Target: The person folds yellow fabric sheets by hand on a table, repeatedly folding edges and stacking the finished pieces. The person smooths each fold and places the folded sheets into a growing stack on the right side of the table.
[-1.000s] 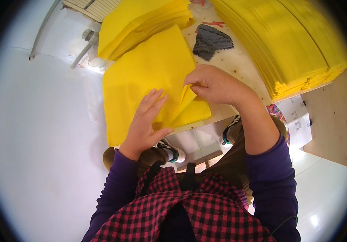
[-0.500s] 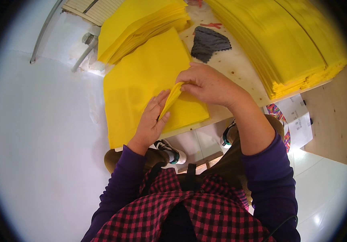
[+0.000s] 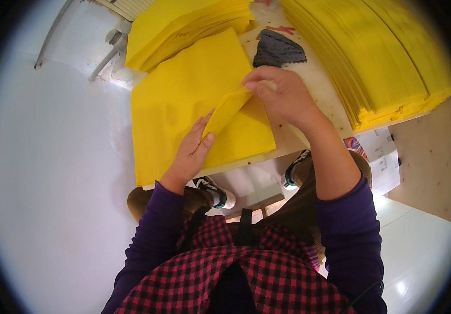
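A small folded piece of yellow fabric [image 3: 226, 111] is held slantwise over a flat pile of larger yellow fabric sheets [image 3: 170, 110] on the table. Its lower left end sits in my left hand [image 3: 190, 150], thumb in front and fingers behind. My right hand [image 3: 285, 95] pinches the upper right end between thumb and fingertips. A dark grey piece of cloth with a zigzag edge [image 3: 279, 48] lies just beyond my right hand.
Another stack of yellow fabric [image 3: 183, 31] stands at the far left, and a long tall one [image 3: 377, 57] fills the right side. Red scraps [image 3: 283, 29] lie on the wooden table [image 3: 335, 112]. A white wall [image 3: 63, 167] runs along the left, near a pipe [image 3: 104, 63].
My right hand has moved up and right, drawing its end of the folded fabric away from my left hand. More of the fabric's face shows now. The view has shifted slightly.
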`<state>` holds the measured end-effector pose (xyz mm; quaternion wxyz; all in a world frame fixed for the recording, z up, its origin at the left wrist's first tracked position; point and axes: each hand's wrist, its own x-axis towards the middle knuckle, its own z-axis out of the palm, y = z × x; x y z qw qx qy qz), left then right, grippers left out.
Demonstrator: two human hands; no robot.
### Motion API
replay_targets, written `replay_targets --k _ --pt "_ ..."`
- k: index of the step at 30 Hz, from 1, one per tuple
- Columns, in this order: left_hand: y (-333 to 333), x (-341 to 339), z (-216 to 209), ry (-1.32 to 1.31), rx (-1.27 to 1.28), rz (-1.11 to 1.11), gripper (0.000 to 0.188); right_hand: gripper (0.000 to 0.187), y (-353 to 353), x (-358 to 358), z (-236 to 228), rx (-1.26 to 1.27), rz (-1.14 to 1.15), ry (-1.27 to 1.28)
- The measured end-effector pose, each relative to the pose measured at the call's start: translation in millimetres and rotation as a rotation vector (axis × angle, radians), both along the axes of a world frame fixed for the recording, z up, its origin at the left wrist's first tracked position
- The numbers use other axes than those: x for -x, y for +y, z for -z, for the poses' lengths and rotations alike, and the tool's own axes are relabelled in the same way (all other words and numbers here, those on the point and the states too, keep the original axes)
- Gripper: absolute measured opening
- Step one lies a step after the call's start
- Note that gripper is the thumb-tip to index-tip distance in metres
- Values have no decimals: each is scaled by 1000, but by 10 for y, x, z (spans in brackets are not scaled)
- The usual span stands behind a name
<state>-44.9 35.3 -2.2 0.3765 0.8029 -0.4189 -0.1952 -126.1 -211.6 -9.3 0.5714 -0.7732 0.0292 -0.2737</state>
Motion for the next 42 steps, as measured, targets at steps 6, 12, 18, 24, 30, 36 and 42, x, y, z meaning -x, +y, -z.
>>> replay_targets --k 6,12,18,24,30,36,42 --pt "19 -69 13 131 19 -54 55 18 -383 -97 135 -105 391 179" --pt "27 -46 -35 185 66 -68 54 24 -515 -456 368 295 604 352" --pt "38 -69 0 153 38 -98 55 23 -617 -628 475 538 556 602" --pt "39 -70 7 205 72 -80 56 20 -665 -432 389 515 448 581" --pt "54 -79 75 208 117 -77 58 23 -529 110 31 249 54 340" --pt "58 -98 112 180 102 -93 59 25 -208 340 -26 55 -472 385" --pt "50 -100 102 192 115 -67 58 17 -146 267 82 -7 -461 369"
